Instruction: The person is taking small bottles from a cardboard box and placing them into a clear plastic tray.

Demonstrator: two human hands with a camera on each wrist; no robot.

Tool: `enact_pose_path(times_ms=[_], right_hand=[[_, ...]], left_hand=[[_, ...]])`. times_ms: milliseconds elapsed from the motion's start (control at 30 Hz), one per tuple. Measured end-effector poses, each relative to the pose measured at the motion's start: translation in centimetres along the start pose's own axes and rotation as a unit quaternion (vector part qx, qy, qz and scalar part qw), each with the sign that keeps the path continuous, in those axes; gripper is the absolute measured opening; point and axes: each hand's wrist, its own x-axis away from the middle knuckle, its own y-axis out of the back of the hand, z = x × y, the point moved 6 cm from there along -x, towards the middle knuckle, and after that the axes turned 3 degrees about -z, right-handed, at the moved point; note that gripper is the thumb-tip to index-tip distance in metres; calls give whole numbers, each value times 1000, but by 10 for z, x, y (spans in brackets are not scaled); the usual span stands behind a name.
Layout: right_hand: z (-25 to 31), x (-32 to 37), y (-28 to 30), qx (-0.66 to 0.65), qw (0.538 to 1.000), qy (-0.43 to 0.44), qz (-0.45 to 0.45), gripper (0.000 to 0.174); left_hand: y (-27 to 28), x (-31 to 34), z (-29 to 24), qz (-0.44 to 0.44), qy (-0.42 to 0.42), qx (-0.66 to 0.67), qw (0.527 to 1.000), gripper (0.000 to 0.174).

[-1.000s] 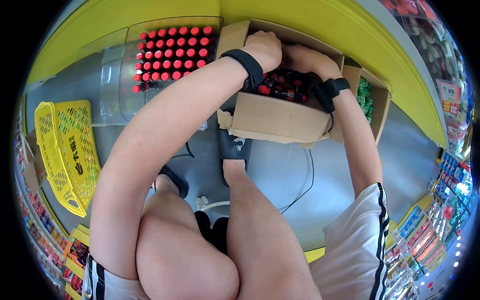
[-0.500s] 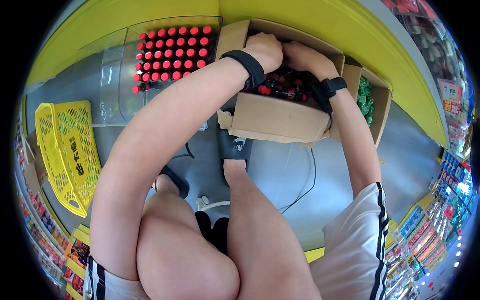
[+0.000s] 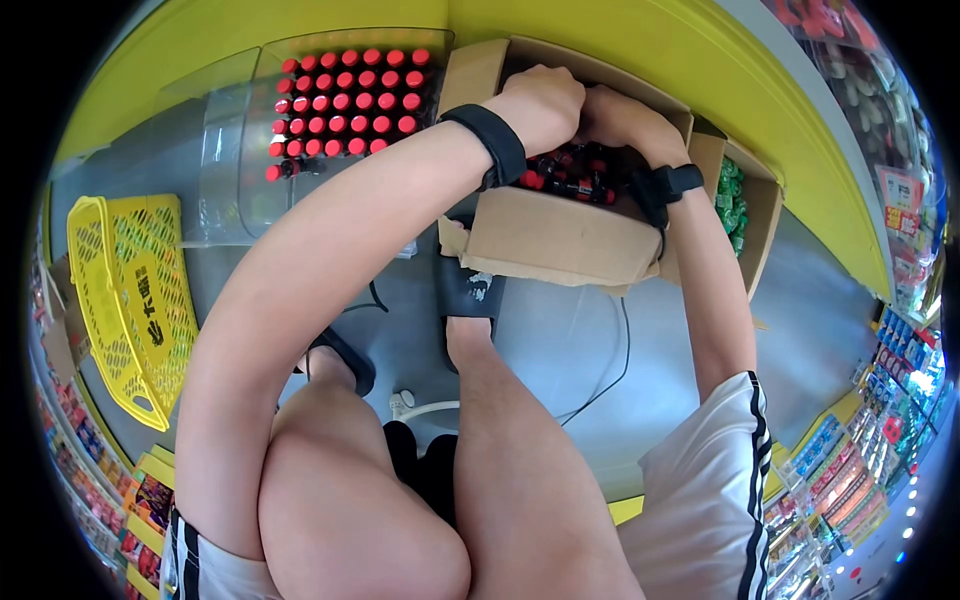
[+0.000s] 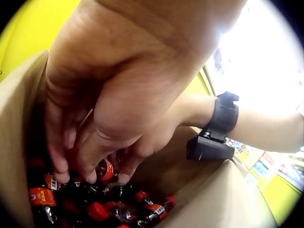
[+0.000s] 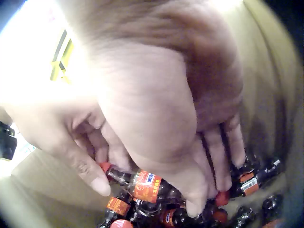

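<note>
Both hands reach down into an open cardboard box (image 3: 565,235) of small dark bottles with red caps and orange-red labels. My left hand (image 3: 540,105) pinches one bottle (image 5: 147,185) by its red cap, between thumb and fingers. At the other end of this bottle, my right hand (image 3: 630,120) has its thumb in front and its fingers behind, gripping the base. The bottle lies sideways between the hands, just over loose bottles (image 4: 107,211) in the box. From the head view, the backs of the hands hide it.
Left of the box, a clear plastic bin (image 3: 225,185) holds upright red-capped bottles (image 3: 340,100) in rows. Another carton (image 3: 765,215) with green bottles (image 3: 730,205) stands at the right. A yellow basket (image 3: 150,300) is at far left. A cable (image 3: 625,350) runs over the floor.
Both hands have shifted slightly right inside the box and stay close together. The rows of bottles in the clear bin look the same.
</note>
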Motion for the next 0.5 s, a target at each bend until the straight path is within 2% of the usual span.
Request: enact_pose_path(times_ms=[100, 167, 200, 233, 300, 367, 433, 500], right_hand=[[6, 7, 7, -7, 999, 23, -21, 49], [11, 13, 12, -15, 999, 23, -26, 52], [18, 19, 15, -9, 999, 22, -39, 54], [20, 23, 13, -8, 999, 25, -40, 54], [25, 29, 13, -92, 993, 58, -46, 51], [25, 31, 14, -117, 990, 68, -48, 46], [28, 39, 16, -179, 984, 16, 4, 42], [36, 51, 17, -189, 982, 8, 3, 42]], left_hand=[[5, 11, -7, 38, 10, -23, 999, 26], [9, 22, -11, 17, -21, 50, 998, 26], [12, 30, -14, -26, -34, 59, 997, 23], [14, 41, -13, -27, -32, 57, 997, 23], [24, 65, -14, -92, -86, 124, 984, 21], [25, 71, -10, -77, -83, 127, 986, 17], [25, 81, -7, -60, -67, 139, 986, 17], [27, 94, -6, -55, -63, 165, 983, 15]])
